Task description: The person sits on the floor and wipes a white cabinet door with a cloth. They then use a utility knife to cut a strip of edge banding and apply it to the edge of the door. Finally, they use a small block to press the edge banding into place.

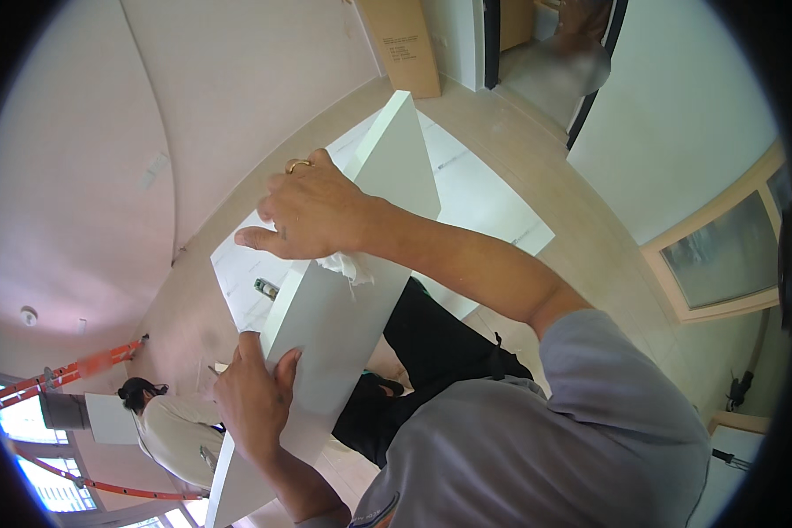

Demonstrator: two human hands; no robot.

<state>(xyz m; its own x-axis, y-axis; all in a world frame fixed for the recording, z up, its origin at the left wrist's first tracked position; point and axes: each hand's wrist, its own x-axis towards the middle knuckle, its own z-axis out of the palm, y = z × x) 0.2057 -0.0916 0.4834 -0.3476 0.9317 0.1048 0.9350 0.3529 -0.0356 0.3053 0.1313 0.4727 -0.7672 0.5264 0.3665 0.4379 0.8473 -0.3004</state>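
Observation:
A long white board [326, 352] stands on edge and runs slantwise in front of me. My left hand [255, 400] is closed around its narrow left edge, with the thumb on the broad face. Farther up, my right hand [312, 207] reaches across the same edge, fingers curled and thumb stuck out. From beneath its palm hangs a crumpled white cloth [348, 266], pressed against the board; most of it is hidden. Below the board lies a white sheet with faint markings [475, 189], bearing a small greenish and silver object [266, 289] whose kind I cannot make out.
A co-worker [176, 431] in a light top bends low at the lower left, near an orange ladder [88, 365]. A tall cardboard box [400, 48] leans on the far wall beside a doorway [546, 75]. At right is a wood-framed glass panel [722, 251].

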